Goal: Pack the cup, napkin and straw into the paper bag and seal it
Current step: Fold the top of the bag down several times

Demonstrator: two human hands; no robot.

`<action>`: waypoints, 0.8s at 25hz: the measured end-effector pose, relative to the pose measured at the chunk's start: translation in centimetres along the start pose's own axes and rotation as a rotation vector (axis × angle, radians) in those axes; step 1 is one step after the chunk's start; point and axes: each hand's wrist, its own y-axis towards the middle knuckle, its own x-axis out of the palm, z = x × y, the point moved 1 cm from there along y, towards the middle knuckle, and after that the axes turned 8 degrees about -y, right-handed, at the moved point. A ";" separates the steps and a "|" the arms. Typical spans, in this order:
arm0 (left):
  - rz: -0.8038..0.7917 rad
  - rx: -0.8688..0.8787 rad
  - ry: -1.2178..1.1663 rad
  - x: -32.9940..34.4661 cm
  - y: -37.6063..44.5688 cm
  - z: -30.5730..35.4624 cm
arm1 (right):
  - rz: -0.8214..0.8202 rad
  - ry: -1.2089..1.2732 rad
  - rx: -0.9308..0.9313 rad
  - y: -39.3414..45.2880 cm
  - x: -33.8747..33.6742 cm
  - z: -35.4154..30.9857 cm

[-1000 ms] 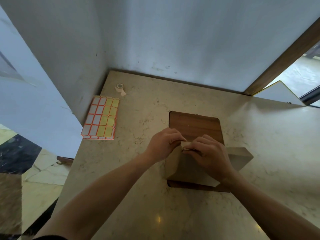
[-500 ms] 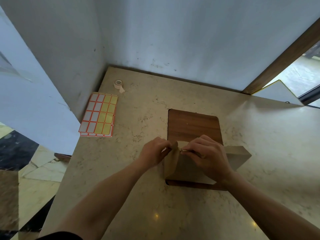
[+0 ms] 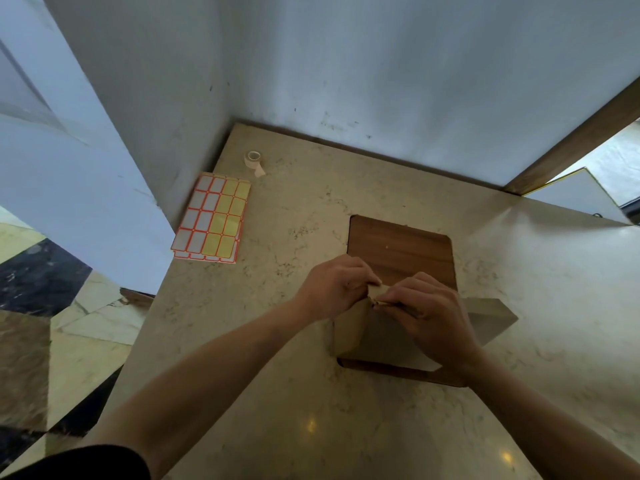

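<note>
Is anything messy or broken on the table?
Nothing looks spilled or broken. Both hands, left hand and right hand, pinch the folded top of the paper bag on the wooden board. The label sheets lie slightly fanned, and the tape roll trails a loose end.

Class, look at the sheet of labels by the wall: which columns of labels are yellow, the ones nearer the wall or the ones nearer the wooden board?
The yellow labels fill the columns nearer the wooden board; the wall-side columns are white labels.
</note>
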 end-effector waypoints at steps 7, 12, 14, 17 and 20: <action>0.123 -0.128 -0.015 2.6 -2.4 -2.4 | 0.042 0.011 0.016 -0.4 -0.1 0.1; -0.052 -0.220 0.197 3.3 -3.9 -4.8 | 0.039 0.006 0.015 -0.4 0.3 0.0; -0.117 -0.234 0.324 3.2 -4.3 -5.7 | 0.032 0.001 0.000 -0.6 0.4 -0.1; -0.204 -0.263 0.476 3.3 -4.3 -6.8 | 0.012 0.008 -0.010 -0.8 0.5 -0.2; -0.252 -0.273 0.522 3.8 -4.0 -7.4 | 0.011 0.005 -0.009 -0.8 0.4 -0.2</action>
